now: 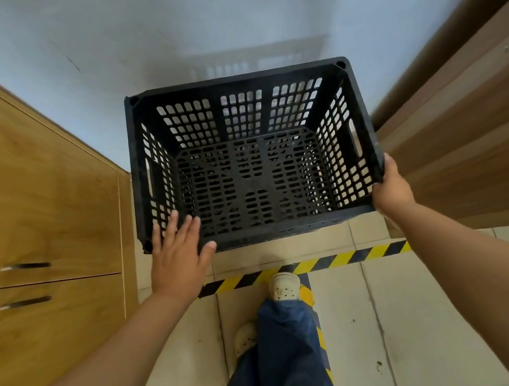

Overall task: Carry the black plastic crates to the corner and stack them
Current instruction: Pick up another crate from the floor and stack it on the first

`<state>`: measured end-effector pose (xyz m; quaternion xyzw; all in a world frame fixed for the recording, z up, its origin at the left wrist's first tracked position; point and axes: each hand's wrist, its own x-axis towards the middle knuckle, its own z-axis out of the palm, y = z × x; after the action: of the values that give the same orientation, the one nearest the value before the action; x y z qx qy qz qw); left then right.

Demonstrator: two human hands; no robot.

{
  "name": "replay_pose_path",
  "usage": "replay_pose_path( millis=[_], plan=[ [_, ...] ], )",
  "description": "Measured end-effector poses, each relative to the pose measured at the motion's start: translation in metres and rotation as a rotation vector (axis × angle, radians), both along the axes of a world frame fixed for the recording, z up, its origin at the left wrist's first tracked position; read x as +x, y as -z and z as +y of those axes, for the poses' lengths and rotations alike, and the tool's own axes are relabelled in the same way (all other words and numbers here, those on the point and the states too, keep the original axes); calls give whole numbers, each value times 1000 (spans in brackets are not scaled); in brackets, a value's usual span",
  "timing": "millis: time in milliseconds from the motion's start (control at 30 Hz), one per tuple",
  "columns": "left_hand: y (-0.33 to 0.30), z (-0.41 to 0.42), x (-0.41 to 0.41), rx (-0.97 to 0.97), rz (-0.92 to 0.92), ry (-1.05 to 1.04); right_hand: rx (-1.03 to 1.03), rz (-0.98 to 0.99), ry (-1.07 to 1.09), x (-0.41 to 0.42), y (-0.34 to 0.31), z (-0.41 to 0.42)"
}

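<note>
Left hand (pixel 178 251): our fingers spread flat at the near rim, steadying.
Right hand (pixel 390 186): we clamp the black crate (pixel 252 160)'s corner to guide it.

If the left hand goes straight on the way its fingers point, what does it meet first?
Probably the black crate: the left hand already overlaps its near left corner, though actual contact is unclear.

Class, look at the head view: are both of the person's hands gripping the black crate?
No: only the right hand grips the black crate at its near right corner, while the left hand lies flat with straight fingers.
</note>
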<state>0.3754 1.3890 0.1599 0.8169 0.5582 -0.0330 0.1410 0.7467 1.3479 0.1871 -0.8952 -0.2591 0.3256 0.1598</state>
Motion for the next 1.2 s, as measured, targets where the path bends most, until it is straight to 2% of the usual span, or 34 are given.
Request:
replay_pose_path(
  millis=[133,400,467,567,700,867,1067,1200],
  plan=[
    [-2,3,6,0,16,73,5,20,15,0,-2,0],
    [-22,27,0,-109,199,338,-40,-63,0,-5,0,3],
    [-18,29,-4,-111,173,312,-77,-138,-44,-11,0,0],
    [-13,28,-12,-57,63,283,-133,-424,-273,-34,4,-1],
    [-6,32,-17,24,151,283,-109,-604,-521,-55,24,0],
    [-2,30,-16,-2,139,271,-116,-664,-545,-52,28,1],
    [-4,30,-16,-7,120,259,-227,-633,-576,-55,24,5],
    [-13,42,17,-45,88,264,-229,-662,-615,-63,20,13]
  ],
)
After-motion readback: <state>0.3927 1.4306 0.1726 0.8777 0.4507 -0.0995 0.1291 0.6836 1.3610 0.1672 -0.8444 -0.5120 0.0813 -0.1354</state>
